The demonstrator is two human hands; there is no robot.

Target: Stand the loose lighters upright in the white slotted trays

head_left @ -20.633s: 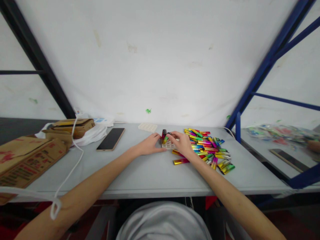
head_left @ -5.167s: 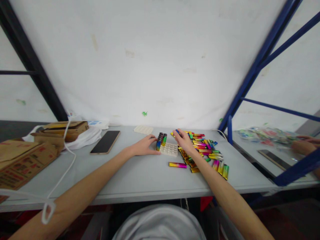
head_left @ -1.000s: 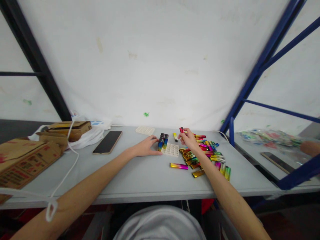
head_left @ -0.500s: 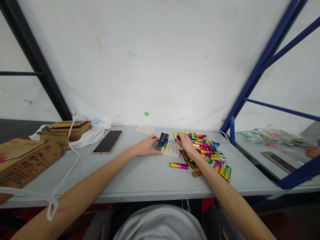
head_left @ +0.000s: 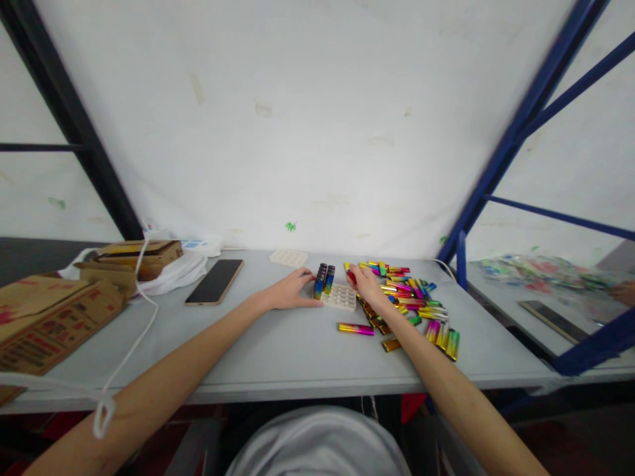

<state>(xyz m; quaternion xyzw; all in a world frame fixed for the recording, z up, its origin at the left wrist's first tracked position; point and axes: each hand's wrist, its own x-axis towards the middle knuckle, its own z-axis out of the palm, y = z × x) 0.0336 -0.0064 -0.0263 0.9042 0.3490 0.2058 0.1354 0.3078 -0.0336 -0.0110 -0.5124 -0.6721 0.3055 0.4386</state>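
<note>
The cell tray lies flat near the middle of the tabletop, nearer the far edge than the near edge. Upright dark-topped tubes, blue and gold below, stand in two rows along its left side; the cells to their right are unfilled.

Left hand: fingers spread, at the left side of the tray and tubes. Whether they press on either cannot be told. Right hand: fingers closed on a red tube, just above and beyond the tray's far right corner. The tube's lower end is hidden.

A loose pile of metallic-coloured tubes lies right of the tray, toward the right end of the tabletop. One yellow-and-magenta tube lies apart, between the tray and the near edge. A second cell tray lies at the far edge.

Step in hand, as judged: bringing a single tube to the tray. Seating it would call for holding the tube upright, aligning it with an unfilled cell and keeping the tray steady
</note>
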